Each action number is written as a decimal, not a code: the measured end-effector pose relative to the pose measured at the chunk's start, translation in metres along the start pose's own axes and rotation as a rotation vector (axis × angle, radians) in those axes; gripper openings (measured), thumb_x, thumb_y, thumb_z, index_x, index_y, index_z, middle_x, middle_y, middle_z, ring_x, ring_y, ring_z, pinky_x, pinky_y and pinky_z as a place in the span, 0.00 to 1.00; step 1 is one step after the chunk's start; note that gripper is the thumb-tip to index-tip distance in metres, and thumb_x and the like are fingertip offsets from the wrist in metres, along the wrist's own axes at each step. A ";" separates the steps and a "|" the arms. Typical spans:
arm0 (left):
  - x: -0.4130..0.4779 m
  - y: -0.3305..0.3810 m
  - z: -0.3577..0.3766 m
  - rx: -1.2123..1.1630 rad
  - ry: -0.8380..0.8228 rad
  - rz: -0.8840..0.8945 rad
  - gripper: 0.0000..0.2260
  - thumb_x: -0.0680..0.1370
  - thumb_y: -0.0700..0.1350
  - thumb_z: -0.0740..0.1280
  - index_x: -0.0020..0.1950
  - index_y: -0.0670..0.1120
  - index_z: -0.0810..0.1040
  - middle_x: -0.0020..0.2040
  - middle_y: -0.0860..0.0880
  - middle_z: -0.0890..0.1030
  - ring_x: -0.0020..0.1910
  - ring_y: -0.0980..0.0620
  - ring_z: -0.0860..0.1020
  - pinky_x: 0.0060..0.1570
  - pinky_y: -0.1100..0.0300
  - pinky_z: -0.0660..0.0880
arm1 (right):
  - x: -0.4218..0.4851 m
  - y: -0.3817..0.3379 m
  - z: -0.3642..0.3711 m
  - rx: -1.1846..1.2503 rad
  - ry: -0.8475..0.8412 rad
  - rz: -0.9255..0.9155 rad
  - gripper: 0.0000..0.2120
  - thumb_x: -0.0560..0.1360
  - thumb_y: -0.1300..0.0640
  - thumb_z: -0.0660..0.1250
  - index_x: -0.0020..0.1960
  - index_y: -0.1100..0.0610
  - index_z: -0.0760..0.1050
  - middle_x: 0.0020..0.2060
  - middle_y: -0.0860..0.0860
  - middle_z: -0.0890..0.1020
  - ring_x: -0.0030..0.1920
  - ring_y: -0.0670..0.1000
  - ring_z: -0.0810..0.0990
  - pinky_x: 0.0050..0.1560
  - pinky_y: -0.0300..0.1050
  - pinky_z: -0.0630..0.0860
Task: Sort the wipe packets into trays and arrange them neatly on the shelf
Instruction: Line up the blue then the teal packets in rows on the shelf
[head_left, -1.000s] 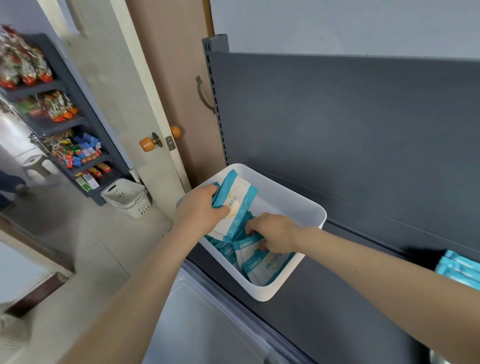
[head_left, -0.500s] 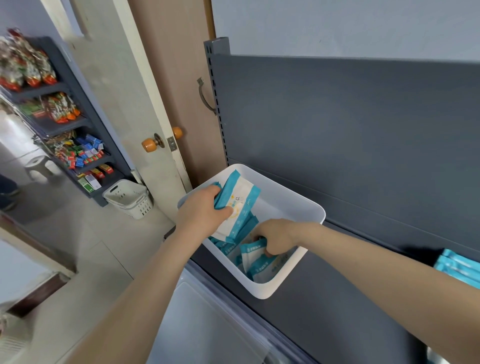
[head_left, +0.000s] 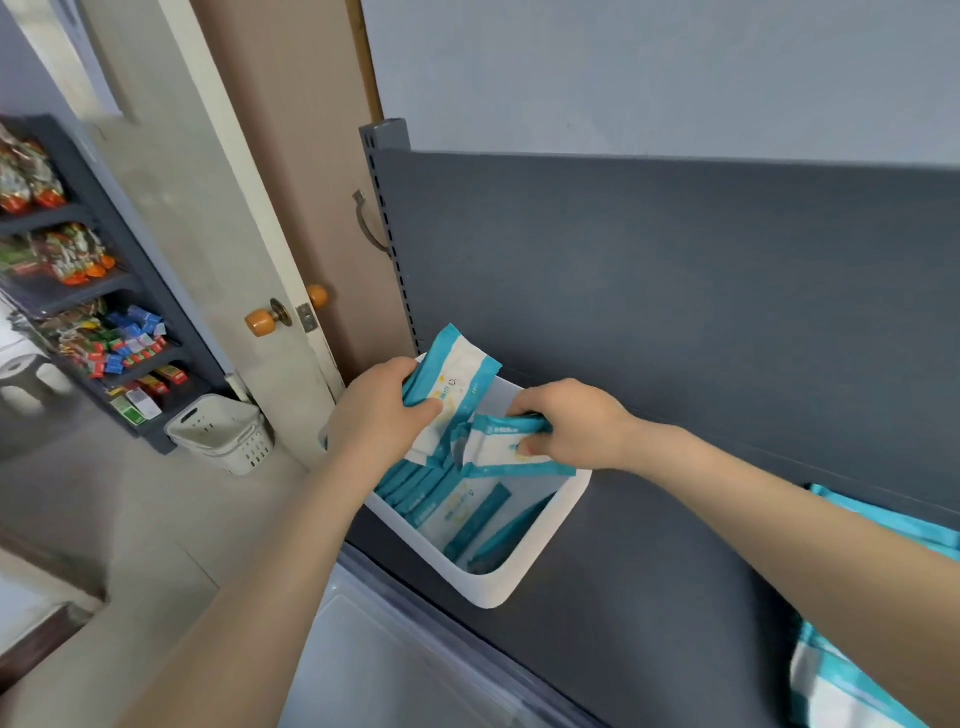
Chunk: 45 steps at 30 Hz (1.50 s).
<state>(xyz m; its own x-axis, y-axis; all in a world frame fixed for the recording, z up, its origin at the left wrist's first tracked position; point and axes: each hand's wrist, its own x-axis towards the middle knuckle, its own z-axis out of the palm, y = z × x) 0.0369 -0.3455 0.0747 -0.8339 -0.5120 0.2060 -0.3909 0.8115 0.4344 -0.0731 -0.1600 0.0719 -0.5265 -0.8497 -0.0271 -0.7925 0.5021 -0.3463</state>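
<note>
Tray (head_left: 530, 577), white, set on shelf (head_left: 649, 597), part filled with wipe packets (head_left: 447, 509). Upright packet bundle (head_left: 457, 374) is gripped in curled left hand (head_left: 382, 415). Loose packet (head_left: 511, 447), possibly two together, is pinched by right hand (head_left: 566, 421) just above the tray.

White tray (head_left: 524, 577) on grey shelf (head_left: 649, 597), teal-and-white wipe packets (head_left: 447, 514) standing inside

A single camera, worn on the person's head, looks forward and down along both forearms at the grey shelf (head_left: 649, 545). It sits close: the left hand (head_left: 379, 415) and right hand (head_left: 566, 421) fall mid-frame above the white tray (head_left: 493, 590). The wide lens also takes in the door (head_left: 208, 234) and floor (head_left: 104, 519) at left.
</note>
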 end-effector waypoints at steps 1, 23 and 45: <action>0.000 0.006 -0.001 -0.014 0.010 0.022 0.15 0.75 0.50 0.69 0.60 0.49 0.75 0.57 0.51 0.80 0.48 0.54 0.77 0.34 0.63 0.68 | -0.008 0.003 -0.006 0.008 0.027 0.019 0.09 0.73 0.52 0.69 0.52 0.50 0.75 0.45 0.46 0.79 0.46 0.50 0.74 0.45 0.48 0.75; -0.118 0.170 0.115 -0.230 -0.343 0.273 0.11 0.73 0.50 0.72 0.51 0.56 0.72 0.54 0.61 0.78 0.44 0.60 0.76 0.29 0.64 0.73 | -0.297 0.091 0.053 0.163 0.023 0.609 0.15 0.71 0.47 0.70 0.57 0.48 0.74 0.51 0.43 0.79 0.51 0.46 0.76 0.50 0.45 0.74; -0.151 0.158 0.138 -0.181 -0.498 0.325 0.11 0.73 0.50 0.73 0.50 0.56 0.72 0.55 0.58 0.79 0.42 0.61 0.77 0.34 0.62 0.80 | -0.326 0.101 0.096 -0.048 0.038 0.643 0.31 0.71 0.45 0.69 0.71 0.46 0.63 0.60 0.46 0.72 0.62 0.50 0.70 0.55 0.45 0.72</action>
<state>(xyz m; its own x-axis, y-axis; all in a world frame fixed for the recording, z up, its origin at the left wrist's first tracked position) 0.0471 -0.1018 -0.0087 -0.9979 -0.0180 -0.0621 -0.0502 0.8209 0.5688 0.0475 0.1523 -0.0440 -0.9106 -0.3710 -0.1821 -0.3274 0.9165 -0.2297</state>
